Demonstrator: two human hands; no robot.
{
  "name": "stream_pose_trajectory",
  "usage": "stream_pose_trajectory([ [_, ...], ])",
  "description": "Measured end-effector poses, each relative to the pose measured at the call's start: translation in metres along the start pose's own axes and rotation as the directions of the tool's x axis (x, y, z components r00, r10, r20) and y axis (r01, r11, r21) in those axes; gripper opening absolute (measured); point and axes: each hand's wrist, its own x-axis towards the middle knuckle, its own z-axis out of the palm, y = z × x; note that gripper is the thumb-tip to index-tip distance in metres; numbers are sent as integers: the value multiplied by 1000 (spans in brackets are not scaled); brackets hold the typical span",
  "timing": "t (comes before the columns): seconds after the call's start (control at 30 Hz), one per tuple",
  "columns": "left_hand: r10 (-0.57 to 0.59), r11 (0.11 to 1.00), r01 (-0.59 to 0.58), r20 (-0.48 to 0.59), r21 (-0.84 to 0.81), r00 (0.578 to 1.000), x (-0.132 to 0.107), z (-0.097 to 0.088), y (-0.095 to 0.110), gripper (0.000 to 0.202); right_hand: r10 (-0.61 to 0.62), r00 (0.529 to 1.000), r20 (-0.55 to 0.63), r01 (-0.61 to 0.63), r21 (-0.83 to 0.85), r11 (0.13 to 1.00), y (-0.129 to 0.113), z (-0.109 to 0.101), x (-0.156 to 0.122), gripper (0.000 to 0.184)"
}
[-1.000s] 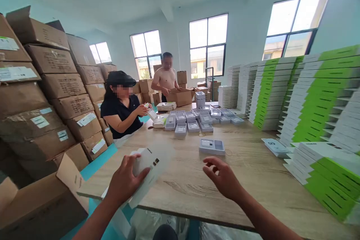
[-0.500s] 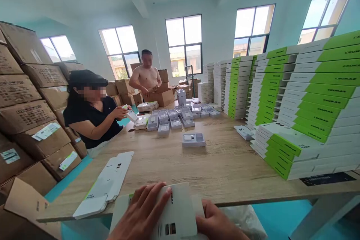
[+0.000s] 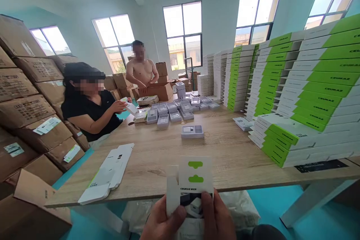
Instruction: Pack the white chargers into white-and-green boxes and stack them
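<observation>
Both of my hands grip a white carton with its flaps raised, held upright over the table's front edge. The panel facing me carries green hang-hole marks, a brand name and a product picture. My left hand closes around its left side, thumb on the front. On the other side my right hand is wrapped around it, also pressing the front. Beyond it on the table lies a pale tray with a small white charger-like piece in one compartment. Flat white cartons are stacked at the left.
Tall stacks of white and green boxes line the right side. Several filled trays crowd the table's far part. Two people work across the table, one holding a white box. Brown cartons are piled at the left.
The carton, earlier tilted flat under my left palm, is now upright with its printed panel facing me. Both hands have closed around its sides. The view has shifted slightly.
</observation>
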Motion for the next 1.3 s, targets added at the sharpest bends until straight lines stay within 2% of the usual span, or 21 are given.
stream_pose_trajectory([
  [0.1,72,994,-50,-232,100,970,16,18,-7,52,-69,996,-62,60,-137,989,-7,-2,4,56],
  [0.13,80,991,-47,-268,126,960,21,20,-9,51,-71,996,-61,62,-138,989,-10,-2,6,58],
  [0.17,77,991,-45,-267,122,961,26,23,-11,53,-52,998,-44,47,-102,994,-12,-3,8,58],
  [0.3,62,996,-69,-120,-54,991,36,28,-19,61,61,994,86,-72,128,989,-17,-5,16,56],
  [0.43,55,994,-64,-93,-91,994,41,31,-21,58,163,971,173,-208,291,934,-16,-7,22,56],
  [0.5,26,994,-36,-96,-104,995,42,31,-19,59,170,968,186,-223,322,920,-14,-9,22,56],
  [0.63,-41,982,24,-87,-189,995,41,33,-15,62,140,981,136,-179,337,924,-10,-12,17,52],
  [0.77,-107,941,96,-15,-323,994,41,38,-10,63,248,940,233,-328,424,844,-10,-12,14,62],
  [0.83,-108,948,105,8,-302,994,42,39,-9,65,264,940,218,-334,410,849,-10,-12,15,61],
  [0.97,56,991,-64,-68,-114,996,46,37,-14,62,203,975,91,-222,383,897,-4,-13,17,52],
  [1.03,96,992,-103,-90,-70,991,47,36,-17,60,207,971,116,-236,401,885,-3,-13,18,54],
  [1.13,61,993,-68,-70,-96,996,48,33,-20,63,223,957,183,-281,410,868,-6,-12,16,56],
  [1.23,37,994,-50,-135,-93,990,51,30,-20,65,164,965,203,-231,375,898,-8,-13,8,47],
  [1.3,-4,990,-21,-178,-142,984,51,29,-17,68,159,955,249,-250,393,885,-3,-15,4,44],
])
